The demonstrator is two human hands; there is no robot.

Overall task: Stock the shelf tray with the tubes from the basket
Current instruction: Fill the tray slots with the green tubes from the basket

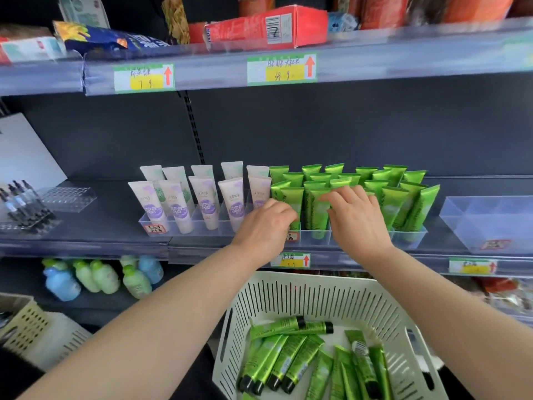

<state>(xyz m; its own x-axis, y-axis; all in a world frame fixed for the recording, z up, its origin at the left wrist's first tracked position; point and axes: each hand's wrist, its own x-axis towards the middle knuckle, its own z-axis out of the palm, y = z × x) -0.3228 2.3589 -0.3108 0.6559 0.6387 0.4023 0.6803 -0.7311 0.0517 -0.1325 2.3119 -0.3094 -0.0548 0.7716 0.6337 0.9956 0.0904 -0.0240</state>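
Observation:
Several green tubes [395,203] stand cap-down in a clear shelf tray [411,239] on the middle shelf. My left hand [264,226] curls its fingers around the front-left green tube [294,202] in the tray. Just to its right, my right hand [356,217] rests with spread fingers on the tops of the front-row tubes. Below, a white slotted basket [317,293] holds several more green tubes with black caps [288,359], lying loose.
A tray of white-and-purple tubes [202,203] stands directly left of the green ones. An empty clear tray [487,223] sits at the right. Small dropper bottles [20,203] are at far left. Shelf edges with price tags [291,260] run above and below.

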